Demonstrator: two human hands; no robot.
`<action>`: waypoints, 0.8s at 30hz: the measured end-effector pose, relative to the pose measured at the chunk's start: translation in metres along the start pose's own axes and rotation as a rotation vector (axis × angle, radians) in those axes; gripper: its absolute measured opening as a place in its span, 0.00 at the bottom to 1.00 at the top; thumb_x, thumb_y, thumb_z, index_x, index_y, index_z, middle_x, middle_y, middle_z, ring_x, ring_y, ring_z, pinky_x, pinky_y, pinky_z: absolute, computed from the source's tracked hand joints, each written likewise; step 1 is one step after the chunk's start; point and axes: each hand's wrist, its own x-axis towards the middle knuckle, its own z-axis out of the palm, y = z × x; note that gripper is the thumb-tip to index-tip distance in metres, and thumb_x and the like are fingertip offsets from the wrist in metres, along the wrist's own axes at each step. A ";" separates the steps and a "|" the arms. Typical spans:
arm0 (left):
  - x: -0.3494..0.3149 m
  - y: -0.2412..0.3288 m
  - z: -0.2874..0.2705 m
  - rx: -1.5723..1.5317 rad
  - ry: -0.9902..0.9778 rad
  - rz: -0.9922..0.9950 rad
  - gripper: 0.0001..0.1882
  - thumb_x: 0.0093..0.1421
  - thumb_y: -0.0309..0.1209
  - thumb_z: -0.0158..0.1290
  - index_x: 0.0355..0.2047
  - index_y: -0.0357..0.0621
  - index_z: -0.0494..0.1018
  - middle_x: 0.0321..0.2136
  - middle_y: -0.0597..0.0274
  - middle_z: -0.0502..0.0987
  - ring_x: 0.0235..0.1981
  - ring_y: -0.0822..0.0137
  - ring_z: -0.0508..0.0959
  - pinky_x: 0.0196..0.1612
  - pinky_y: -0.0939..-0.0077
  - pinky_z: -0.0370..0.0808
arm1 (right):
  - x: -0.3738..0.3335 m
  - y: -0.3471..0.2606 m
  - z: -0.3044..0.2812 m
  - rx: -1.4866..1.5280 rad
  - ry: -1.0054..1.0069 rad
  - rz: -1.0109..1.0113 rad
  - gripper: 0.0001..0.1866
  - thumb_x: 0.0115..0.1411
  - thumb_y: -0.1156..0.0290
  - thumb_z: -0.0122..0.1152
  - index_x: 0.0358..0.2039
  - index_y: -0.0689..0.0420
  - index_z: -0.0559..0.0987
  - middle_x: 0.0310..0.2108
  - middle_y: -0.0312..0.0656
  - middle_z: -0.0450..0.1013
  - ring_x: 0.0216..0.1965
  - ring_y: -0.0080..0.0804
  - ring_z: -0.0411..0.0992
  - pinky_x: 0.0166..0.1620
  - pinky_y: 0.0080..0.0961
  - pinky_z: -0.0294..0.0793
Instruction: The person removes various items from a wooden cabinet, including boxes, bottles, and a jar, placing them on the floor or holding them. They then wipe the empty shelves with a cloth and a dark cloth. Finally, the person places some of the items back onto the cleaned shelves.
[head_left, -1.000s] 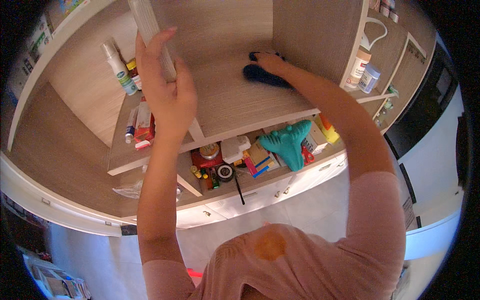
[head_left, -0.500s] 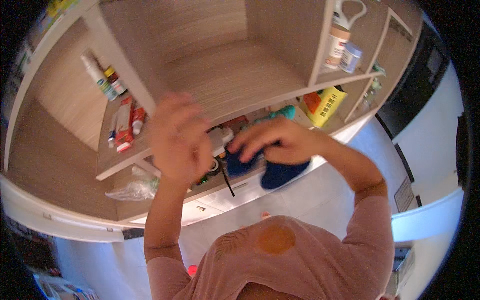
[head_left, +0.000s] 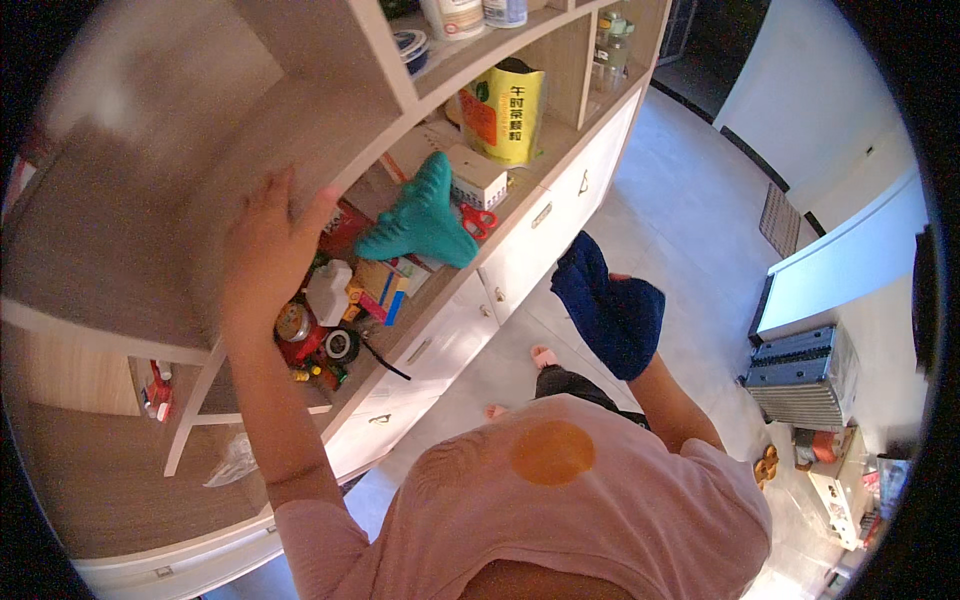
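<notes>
A dark blue cloth (head_left: 610, 310) hangs in my right hand (head_left: 620, 277), out over the floor to the right of the cabinet. The cloth covers most of that hand; a fingertip and the wrist show at its edges. My left hand (head_left: 272, 240) is raised at the front of a bare wooden compartment (head_left: 190, 190), fingers spread and slightly blurred, holding nothing. Beside it, on the lower shelf, lie a teal star-shaped soft thing (head_left: 425, 220), a white bottle (head_left: 328, 292), a roll of black tape (head_left: 341, 346) and red-handled scissors (head_left: 477, 221).
A yellow pouch (head_left: 515, 115) stands farther along the shelf next to a small white box (head_left: 475, 178). White drawers (head_left: 425, 350) run below. Red-and-white tubes (head_left: 158, 390) and a clear plastic bag (head_left: 235, 462) sit at lower left. A grey-blue ridged case (head_left: 800, 370) stands at right.
My view has turned to the right. The right hand has drawn the blue cloth away from the shelf, out over the floor. My left hand has shifted left, still spread.
</notes>
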 end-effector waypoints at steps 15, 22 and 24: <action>-0.009 0.061 0.005 -0.097 0.251 -0.287 0.21 0.56 0.39 0.47 0.44 0.35 0.68 0.45 0.46 0.69 0.50 0.53 0.66 0.53 0.67 0.60 | 0.185 0.098 -0.043 1.558 -0.531 0.486 0.21 0.58 0.68 0.36 0.50 0.62 0.66 0.46 0.46 0.67 0.48 0.36 0.64 0.56 0.30 0.58; -0.056 0.110 0.025 0.063 0.623 -0.282 0.10 0.54 0.25 0.50 0.37 0.37 0.71 0.39 0.53 0.72 0.41 0.61 0.72 0.46 0.69 0.66 | 0.224 0.169 -0.020 1.993 -0.617 0.719 0.21 0.56 0.66 0.36 0.49 0.59 0.66 0.46 0.47 0.65 0.49 0.42 0.62 0.56 0.39 0.56; -0.084 0.101 0.040 -0.022 0.657 -0.395 0.09 0.53 0.24 0.50 0.36 0.38 0.71 0.36 0.56 0.73 0.37 0.65 0.74 0.42 0.71 0.69 | 0.230 0.186 -0.008 1.919 -0.628 0.608 0.20 0.58 0.64 0.37 0.48 0.58 0.66 0.45 0.47 0.65 0.48 0.42 0.63 0.54 0.40 0.59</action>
